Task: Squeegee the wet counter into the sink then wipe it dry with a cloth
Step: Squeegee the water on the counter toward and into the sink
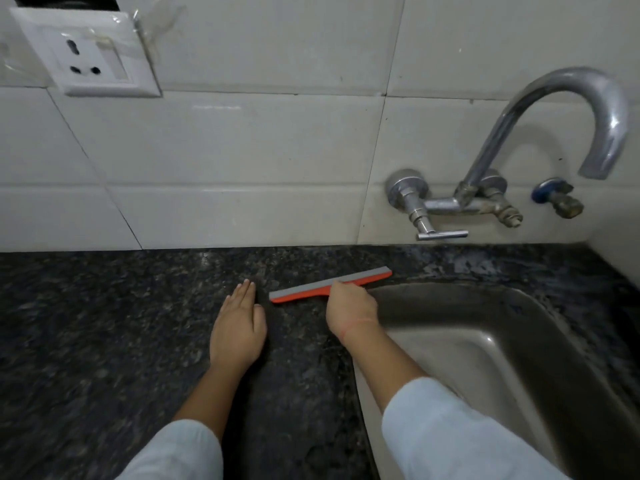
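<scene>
My right hand [349, 308] is closed on the orange squeegee with grey rubber blade [329, 284] — blade on the dark speckled granite counter [104, 341]. My left hand [239, 327] lies flat, fingers together.

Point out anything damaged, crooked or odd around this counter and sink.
The wall socket is odd: it sits tilted against the tile lines and still wears loose, crinkled plastic film. The tap fittings look crusted and tarnished. The squeegee in the right hand and the sink look normal.
</scene>
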